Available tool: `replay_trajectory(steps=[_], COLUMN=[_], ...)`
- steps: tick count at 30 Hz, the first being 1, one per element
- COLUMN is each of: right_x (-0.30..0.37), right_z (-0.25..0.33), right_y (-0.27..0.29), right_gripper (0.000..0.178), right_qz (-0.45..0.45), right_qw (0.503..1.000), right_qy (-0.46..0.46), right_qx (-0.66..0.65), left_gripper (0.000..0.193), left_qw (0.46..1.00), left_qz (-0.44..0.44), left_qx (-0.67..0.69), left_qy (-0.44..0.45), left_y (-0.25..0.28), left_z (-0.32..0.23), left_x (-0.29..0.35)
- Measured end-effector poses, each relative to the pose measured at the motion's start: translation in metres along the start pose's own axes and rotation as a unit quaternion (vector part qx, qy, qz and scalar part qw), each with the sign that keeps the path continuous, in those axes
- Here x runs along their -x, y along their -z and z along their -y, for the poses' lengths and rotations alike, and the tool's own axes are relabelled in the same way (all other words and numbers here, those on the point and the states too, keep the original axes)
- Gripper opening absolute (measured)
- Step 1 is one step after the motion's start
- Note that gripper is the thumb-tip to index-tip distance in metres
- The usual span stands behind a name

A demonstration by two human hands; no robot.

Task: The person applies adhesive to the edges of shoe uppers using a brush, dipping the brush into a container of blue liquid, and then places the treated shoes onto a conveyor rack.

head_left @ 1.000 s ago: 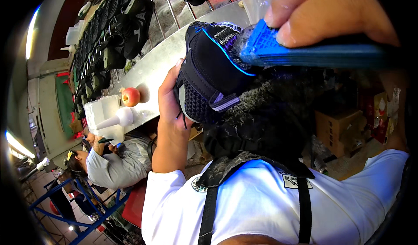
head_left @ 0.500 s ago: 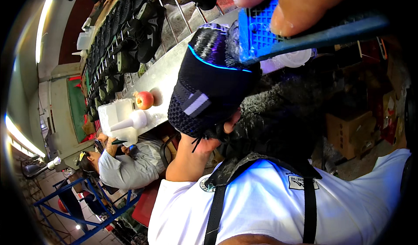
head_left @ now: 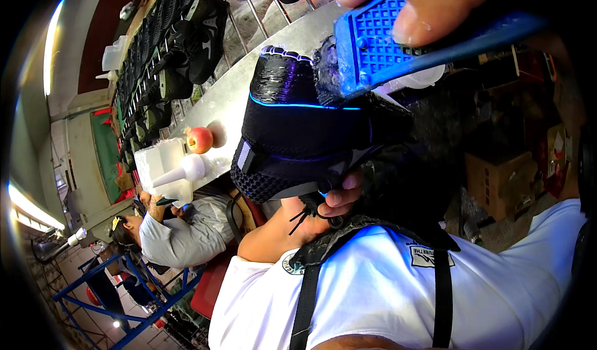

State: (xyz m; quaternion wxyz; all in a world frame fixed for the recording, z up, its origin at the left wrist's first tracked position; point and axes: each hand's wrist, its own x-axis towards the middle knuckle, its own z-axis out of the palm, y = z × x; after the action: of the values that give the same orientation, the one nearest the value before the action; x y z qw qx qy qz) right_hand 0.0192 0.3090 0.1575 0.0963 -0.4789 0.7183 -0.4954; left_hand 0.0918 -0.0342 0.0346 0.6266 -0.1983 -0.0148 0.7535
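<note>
Wore a white, short-sleeved cloth shirt (head_left: 373, 306), tinted blue by light around the chest and right sleeve (head_left: 547, 238). Bore a small round dark-and-white emblem (head_left: 291, 264) on the left chest and a rectangular, black-outlined emblem (head_left: 423, 256) further right. Had on top a black cloth apron (head_left: 343, 230), linty along the creased upper edge, with two flat black straps (head_left: 442, 300). Showed bare at left hand (head_left: 326, 216) and right hand (head_left: 444, 1).

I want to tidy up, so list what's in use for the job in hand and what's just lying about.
In use:
black shoe, held in the left hand
blue brush, gripped in the right hand, bristles at the shoe

Lying about, untouched:
red apple
cardboard box
white nozzle bottle and translucent container; whether they serve this job, I can't tell
</note>
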Motion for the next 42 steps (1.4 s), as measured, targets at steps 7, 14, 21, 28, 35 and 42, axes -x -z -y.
replay_trajectory(steps=[7, 14, 21, 28, 35, 42], right_x=[0.004, 0.009, 0.021, 0.069, 0.014, 0.011], right_z=[-0.001, -0.002, -0.008, -0.032, -0.029, -0.040], right_y=[0.000, -0.001, -0.018, -0.080, -0.186, -0.169], right_gripper=[0.017, 0.016, 0.018, 0.023, 0.019, 0.024], right_qz=[-0.010, -0.042, -0.107, -0.358, -0.542, -0.581], right_qw=[1.000, 0.999, 0.993, 0.891, 0.831, 0.770], right_qy=[0.000, 0.023, 0.032, -0.163, -0.029, -0.185], right_qx=[-0.005, -0.010, -0.023, -0.228, -0.122, -0.186], left_gripper=[0.057, 0.056, 0.053, 0.054, 0.055, 0.056], left_qw=[0.991, 0.965, 0.964, 0.987, 0.904, 0.782], left_qz=[0.100, 0.237, 0.214, 0.136, 0.055, 0.111], left_qx=[0.085, 0.071, 0.110, -0.080, -0.365, -0.520], left_qy=[0.040, 0.087, 0.110, -0.014, -0.215, -0.326], left_y=[0.009, 0.027, 0.031, 0.004, -0.017, -0.055], left_z=[0.007, 0.007, 0.005, -0.012, -0.040, -0.051], left_x=[-0.021, -0.032, -0.030, -0.033, -0.028, -0.012])
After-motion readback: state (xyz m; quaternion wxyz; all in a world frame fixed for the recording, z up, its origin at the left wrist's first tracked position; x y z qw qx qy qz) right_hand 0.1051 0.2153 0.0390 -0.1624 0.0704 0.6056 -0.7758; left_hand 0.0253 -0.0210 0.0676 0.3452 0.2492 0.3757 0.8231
